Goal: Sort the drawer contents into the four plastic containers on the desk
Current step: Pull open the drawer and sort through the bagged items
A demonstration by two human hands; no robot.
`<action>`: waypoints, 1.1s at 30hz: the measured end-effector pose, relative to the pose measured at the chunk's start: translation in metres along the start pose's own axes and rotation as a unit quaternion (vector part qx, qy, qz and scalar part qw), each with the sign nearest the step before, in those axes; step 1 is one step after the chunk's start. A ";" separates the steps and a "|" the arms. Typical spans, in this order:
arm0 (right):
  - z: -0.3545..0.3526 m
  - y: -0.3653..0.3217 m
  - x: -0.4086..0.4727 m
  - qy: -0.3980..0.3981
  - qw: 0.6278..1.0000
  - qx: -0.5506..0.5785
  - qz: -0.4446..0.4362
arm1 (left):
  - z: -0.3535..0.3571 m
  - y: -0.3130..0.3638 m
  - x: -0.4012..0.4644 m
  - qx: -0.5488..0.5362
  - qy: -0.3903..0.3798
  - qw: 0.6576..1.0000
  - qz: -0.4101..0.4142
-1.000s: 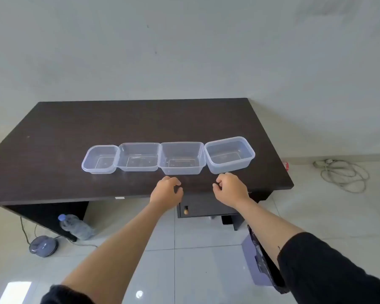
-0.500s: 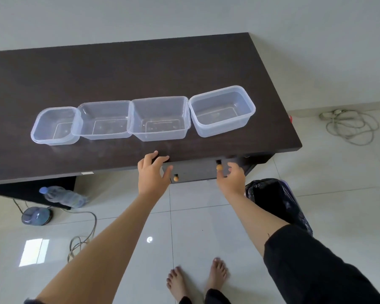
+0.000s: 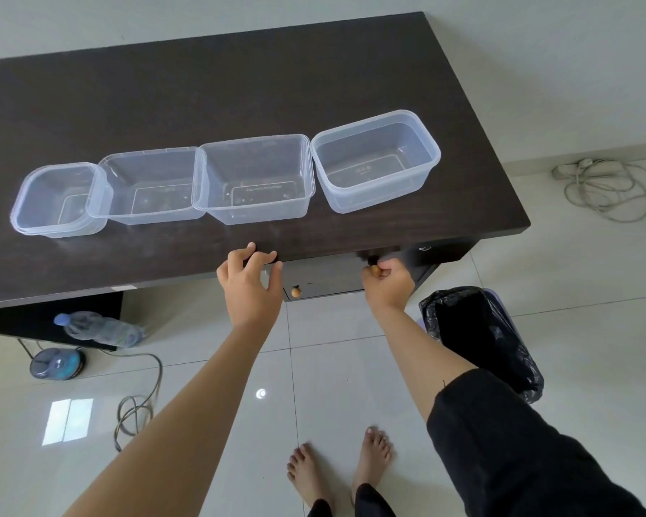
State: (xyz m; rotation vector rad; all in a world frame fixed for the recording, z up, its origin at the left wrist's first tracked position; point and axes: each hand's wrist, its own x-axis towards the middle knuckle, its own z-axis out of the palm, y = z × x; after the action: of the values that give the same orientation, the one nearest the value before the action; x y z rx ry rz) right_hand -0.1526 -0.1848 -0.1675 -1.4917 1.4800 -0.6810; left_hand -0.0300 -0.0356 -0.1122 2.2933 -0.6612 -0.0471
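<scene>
Four clear plastic containers stand in a row on the dark desk (image 3: 239, 76): a small rounded one (image 3: 38, 218) at the left, then a shallow one (image 3: 127, 210), a deeper one (image 3: 217, 203) and a tall one (image 3: 336, 195) at the right. All four look empty. Under the desk's front edge is the dark drawer front (image 3: 332, 281) with two wooden knobs. My right hand (image 3: 388, 283) pinches the right knob (image 3: 374, 270). My left hand (image 3: 252, 285) rests its fingertips on the desk edge, just left of the other knob (image 3: 295, 291). The drawer's inside is hidden.
A bin lined with a black bag (image 3: 478, 330) stands on the tiled floor right of the drawer. A water bottle (image 3: 97, 328), a round device (image 3: 56, 363) and a cable (image 3: 138, 404) lie at the lower left. A coiled power strip (image 3: 608, 184) is at the right. My bare feet (image 3: 336, 464) are below.
The view has tilted down and closer to the desk. My right hand has closed on the right drawer knob; my left hand has moved up onto the desk edge.
</scene>
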 end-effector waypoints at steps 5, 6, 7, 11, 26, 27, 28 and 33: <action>-0.013 0.013 -0.019 0.000 1.000 0.016 0.025 | -0.003 0.003 0.000 -0.009 -0.017 1.000 -0.010; -0.015 0.015 -0.021 -0.002 0.999 0.016 0.028 | -0.004 0.004 -0.003 -0.010 -0.018 1.000 -0.010; -0.017 0.015 -0.023 -0.003 0.999 0.014 0.031 | -0.005 0.005 -0.007 -0.009 -0.018 1.000 -0.011; -0.021 0.011 -0.025 -0.007 0.999 0.003 0.040 | -0.006 0.004 -0.024 0.005 -0.032 0.999 -0.014; -0.045 0.029 -0.057 -0.009 0.998 -0.014 0.066 | -0.012 -0.010 -0.055 -0.056 -0.118 0.982 -0.137; -0.051 0.033 -0.065 -0.005 0.997 -0.007 0.074 | -0.014 -0.012 -0.067 -0.063 -0.118 0.981 -0.137; -0.057 0.037 -0.072 -0.002 0.997 0.000 0.082 | -0.016 -0.014 -0.077 -0.071 -0.118 0.980 -0.141; -0.075 0.045 -0.097 0.003 0.993 0.017 0.116 | -0.024 -0.013 -0.107 -0.093 -0.125 0.973 -0.171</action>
State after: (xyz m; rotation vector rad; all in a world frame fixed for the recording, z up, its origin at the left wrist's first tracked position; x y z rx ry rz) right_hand -0.2521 -0.1013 -0.1533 -1.2670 1.6080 -0.5672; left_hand -0.1121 0.0383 -0.1202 2.2108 -0.3582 -0.5447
